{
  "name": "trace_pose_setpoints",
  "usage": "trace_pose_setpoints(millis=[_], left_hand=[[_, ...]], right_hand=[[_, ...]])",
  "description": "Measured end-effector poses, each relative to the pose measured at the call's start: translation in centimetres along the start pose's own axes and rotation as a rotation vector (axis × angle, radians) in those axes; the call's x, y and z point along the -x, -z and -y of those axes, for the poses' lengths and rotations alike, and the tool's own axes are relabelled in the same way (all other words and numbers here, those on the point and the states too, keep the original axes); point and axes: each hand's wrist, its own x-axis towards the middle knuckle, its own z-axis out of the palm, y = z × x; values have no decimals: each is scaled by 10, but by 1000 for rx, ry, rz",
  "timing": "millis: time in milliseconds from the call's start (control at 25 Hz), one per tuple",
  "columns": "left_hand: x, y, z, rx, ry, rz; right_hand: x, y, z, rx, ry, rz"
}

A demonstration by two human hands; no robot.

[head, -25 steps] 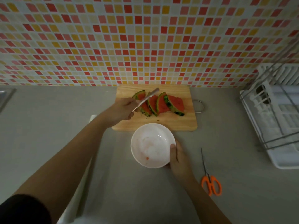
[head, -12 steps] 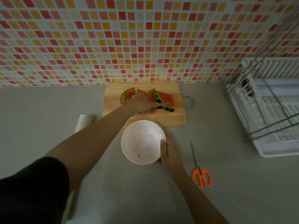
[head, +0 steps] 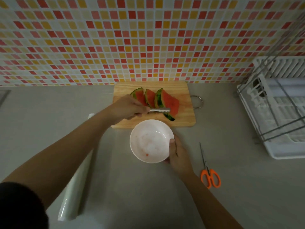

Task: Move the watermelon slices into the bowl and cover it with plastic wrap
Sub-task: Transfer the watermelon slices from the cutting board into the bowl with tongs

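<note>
Three watermelon slices [head: 170, 101] with green rind lean against one another on a wooden cutting board [head: 184, 119] by the tiled wall. My left hand [head: 128, 108] grips metal tongs [head: 159, 110], whose serrated tip lies against the lower edge of the rightmost slice. In front of the board stands a white bowl [head: 151, 143], holding only a few red specks. My right hand [head: 179, 152] holds the bowl's right rim, thumb on the edge. A roll of plastic wrap [head: 77, 184] lies on the counter under my left forearm, partly hidden by it.
Orange-handled scissors [head: 209, 175] lie on the grey counter to the right of my right hand. A white dish rack [head: 280, 113] with metal bars fills the right side. The board's metal handle [head: 198, 102] sticks out to the right.
My left hand swung the tongs down from above the slices to the right slice's lower edge. The right hand stayed on the bowl. The camera view shifted.
</note>
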Motion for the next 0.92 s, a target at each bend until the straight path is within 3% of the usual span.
trace_pose_setpoints(millis=[200, 480, 640, 800, 920], left_hand=[[47, 54, 34, -246, 165, 253], [34, 6, 34, -365, 224, 341], [31, -4, 17, -676, 240, 372], [38, 10, 0, -826, 225, 329], [43, 30, -3, -775, 152, 162]], right_hand=[[1, -3, -1, 63, 43, -43], [-2, -5, -2, 200, 75, -73], [-4, -6, 2, 265, 114, -71], [-3, -5, 5, 410, 156, -110], [-5, -1, 17, 563, 222, -146]])
